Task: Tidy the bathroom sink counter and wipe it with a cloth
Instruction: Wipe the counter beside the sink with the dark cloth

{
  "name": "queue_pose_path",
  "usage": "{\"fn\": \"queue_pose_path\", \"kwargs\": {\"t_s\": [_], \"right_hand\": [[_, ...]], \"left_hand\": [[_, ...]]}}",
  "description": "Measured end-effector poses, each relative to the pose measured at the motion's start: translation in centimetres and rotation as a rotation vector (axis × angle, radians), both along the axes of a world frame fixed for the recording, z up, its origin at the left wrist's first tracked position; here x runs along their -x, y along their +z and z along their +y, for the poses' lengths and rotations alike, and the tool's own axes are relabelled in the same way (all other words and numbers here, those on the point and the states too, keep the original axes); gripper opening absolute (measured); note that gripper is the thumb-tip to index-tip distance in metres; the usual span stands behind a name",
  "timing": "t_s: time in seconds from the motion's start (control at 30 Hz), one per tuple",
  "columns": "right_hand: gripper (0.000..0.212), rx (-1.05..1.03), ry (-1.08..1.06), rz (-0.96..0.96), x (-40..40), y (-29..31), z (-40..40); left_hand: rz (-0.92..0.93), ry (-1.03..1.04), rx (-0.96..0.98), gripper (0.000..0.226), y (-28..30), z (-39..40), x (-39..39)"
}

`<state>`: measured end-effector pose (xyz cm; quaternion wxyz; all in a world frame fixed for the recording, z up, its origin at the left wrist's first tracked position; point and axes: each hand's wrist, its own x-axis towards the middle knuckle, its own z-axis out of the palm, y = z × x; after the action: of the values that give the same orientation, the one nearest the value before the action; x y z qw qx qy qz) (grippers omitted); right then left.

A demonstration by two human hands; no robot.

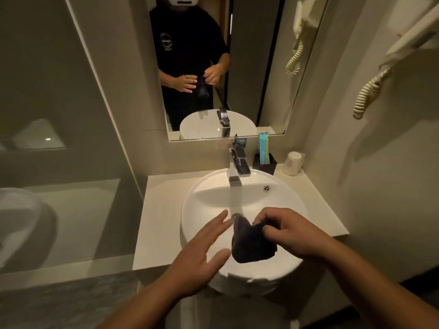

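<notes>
pinching a dark cloth [251, 243] over the white basin [204, 198], right hand [292, 231]; left hand [202, 252] open beside it, beige counter [161, 210] around.

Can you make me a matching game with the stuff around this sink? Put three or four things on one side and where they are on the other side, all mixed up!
Things:
1. dark cloth
2. paper cup
3. turquoise packet
4. tap

Places:
A. standing in the black holder
B. at the back rim of the white basin, spout pointing over the bowl
C. pinched in the right hand, hanging over the basin
D. upside down in the back right corner of the counter

Pairs: 1-C, 2-D, 3-A, 4-B
</notes>
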<state>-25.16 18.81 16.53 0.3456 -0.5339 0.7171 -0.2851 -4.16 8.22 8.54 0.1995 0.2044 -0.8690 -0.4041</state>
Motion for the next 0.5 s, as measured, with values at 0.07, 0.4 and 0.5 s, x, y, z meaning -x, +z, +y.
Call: {"fn": "queue_pose_path", "kwargs": {"t_s": [0.07,0.4,0.5], "right_hand": [[0.027,-0.024,0.044,0.089,0.5,0.7,1.1],[0.023,0.07,0.077,0.24,4.0,0.1,6.5],[0.018,0.177,-0.011,0.33,6.0,-1.5,8.7]], "left_hand": [[-0.085,0.072,-0.094,0.059,0.1,-0.6,1.5],[-0.169,-0.044,-0.019,0.009,0.9,2.4,6.3],[-0.103,0.064,0.065,0.007,0.7,4.7,5.4]]}}
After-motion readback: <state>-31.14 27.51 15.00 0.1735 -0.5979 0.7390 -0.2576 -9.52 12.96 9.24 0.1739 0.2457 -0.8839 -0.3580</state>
